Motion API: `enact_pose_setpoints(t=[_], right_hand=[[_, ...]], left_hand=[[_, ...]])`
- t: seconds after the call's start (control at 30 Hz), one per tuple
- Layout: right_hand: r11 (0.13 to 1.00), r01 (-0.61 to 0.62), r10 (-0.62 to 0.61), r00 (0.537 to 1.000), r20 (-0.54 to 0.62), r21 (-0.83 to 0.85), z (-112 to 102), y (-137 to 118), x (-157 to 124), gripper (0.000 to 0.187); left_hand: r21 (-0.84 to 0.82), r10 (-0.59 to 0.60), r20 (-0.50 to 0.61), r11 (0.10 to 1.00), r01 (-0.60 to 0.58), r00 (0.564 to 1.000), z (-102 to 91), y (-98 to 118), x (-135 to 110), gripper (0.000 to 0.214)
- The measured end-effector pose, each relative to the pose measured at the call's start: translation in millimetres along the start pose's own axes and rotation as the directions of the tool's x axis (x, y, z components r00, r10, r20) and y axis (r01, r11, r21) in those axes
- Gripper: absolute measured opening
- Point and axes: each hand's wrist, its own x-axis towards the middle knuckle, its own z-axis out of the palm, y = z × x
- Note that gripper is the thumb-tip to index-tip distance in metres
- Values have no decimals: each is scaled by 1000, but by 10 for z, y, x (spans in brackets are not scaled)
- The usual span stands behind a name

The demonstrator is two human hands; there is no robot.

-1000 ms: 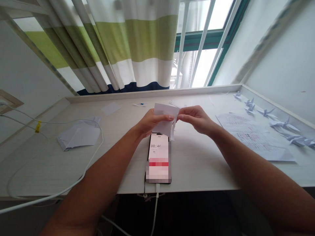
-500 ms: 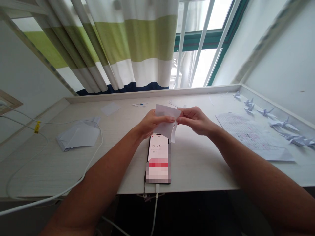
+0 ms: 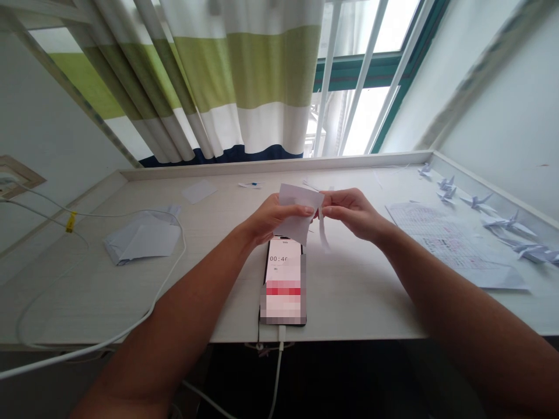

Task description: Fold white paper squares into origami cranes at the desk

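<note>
Both my hands are raised over the middle of the desk (image 3: 371, 302). My left hand (image 3: 268, 218) pinches a small white sheet of paper (image 3: 299, 215) between thumb and fingers. My right hand (image 3: 351, 212) pinches a narrow paper strip (image 3: 323, 230) that hangs down from the sheet's right edge, torn apart from it along most of its length. Right below the paper lies a phone (image 3: 283, 285) with a lit timer screen, plugged into a white cable at the desk's front edge.
A folded stack of white paper (image 3: 142, 241) lies at the left inside a loop of white cable (image 3: 174, 267). A printed sheet (image 3: 454, 244) and several paper cranes (image 3: 506, 224) lie at the right. Small paper scraps (image 3: 198, 191) lie near the curtain (image 3: 231, 81) and window.
The strip at the sheet's right edge has come further away from it and now hangs to the right, as my right hand pulled slightly right. The view shifted a little.
</note>
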Motion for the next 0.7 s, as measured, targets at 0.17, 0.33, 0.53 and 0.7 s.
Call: enact_pose_setpoints(t=[0.17, 0.33, 0.53, 0.7], right_hand=[[997, 20, -24, 998, -59, -74, -27, 6, -3, 22], [994, 28, -40, 994, -104, -108, -10, 26, -10, 23], [986, -3, -22, 988, -150, -166, -14, 22, -10, 21], [985, -41, 22, 993, -115, -167, -7, 19, -6, 19]], left_hand=[[4, -14, -44, 1000, 14, 999, 14, 30, -9, 39], [24, -12, -60, 1000, 13, 998, 37, 24, -9, 40], [59, -17, 16, 998, 16, 1000, -78, 28, -5, 46], [49, 28, 64, 998, -31, 998, -154, 58, 6, 39]])
